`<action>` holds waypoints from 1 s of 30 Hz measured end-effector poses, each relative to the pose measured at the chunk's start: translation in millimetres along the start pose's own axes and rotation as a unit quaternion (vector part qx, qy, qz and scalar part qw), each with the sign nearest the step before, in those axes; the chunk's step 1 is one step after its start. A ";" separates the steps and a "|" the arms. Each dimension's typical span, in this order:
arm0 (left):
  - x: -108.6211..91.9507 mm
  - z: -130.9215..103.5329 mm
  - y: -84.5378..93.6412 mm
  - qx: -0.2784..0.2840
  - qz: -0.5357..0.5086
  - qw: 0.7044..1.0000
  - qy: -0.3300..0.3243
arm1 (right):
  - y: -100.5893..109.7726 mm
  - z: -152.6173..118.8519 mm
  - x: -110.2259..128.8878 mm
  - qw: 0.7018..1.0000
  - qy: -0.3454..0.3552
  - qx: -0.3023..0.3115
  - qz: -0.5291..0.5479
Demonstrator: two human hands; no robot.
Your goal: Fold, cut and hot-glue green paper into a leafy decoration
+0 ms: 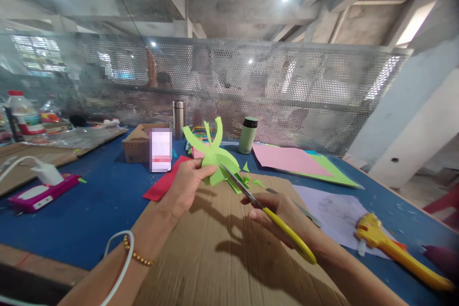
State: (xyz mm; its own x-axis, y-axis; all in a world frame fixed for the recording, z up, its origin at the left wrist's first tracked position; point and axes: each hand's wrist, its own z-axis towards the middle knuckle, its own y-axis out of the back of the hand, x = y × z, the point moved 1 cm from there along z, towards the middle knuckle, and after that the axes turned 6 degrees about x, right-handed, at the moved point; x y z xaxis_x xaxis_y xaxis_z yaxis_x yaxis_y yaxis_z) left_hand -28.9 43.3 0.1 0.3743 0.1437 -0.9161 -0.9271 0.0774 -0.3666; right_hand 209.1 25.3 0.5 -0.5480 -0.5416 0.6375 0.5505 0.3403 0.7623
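Observation:
A light green paper cut-out [211,155] with several curved strips is pinched between the thumb and fingers of my left hand [188,181], above the cardboard sheet [201,258]. My right hand [278,217] is closed on yellow-handled scissors [287,232], whose blades point up and left and meet the lower right part of the green paper. Small green scraps [245,178] lie on the far part of the cardboard, just beyond the blades. A grey blade-like tool [308,215] lies partly hidden behind my right hand.
Red paper [167,181], a phone [160,150], a cardboard box [138,146], a steel flask [178,119] and a green bottle [248,135] stand or lie beyond. Pink paper [287,158], a yellow glue gun [398,248] are right; a magenta power strip [45,194] is left.

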 end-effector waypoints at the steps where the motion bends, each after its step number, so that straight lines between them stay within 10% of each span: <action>1: -0.2 -0.1 0.0 0.001 0.000 1.000 0.000 | -0.1 0.1 -0.3 1.000 0.000 -0.002 0.000; 30: -1.8 2.6 3.6 -0.021 -0.037 0.999 -0.020 | -9.2 -9.2 0.3 0.988 -0.045 0.040 0.140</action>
State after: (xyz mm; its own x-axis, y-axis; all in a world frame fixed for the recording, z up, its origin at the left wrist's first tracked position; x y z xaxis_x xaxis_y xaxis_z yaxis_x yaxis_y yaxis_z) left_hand -32.8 46.0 0.9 0.4413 0.1791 -0.8793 -0.8966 0.0488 -0.4401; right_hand 209.6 15.0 -7.4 -0.4375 -0.3480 0.8291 0.6383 0.5293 0.5590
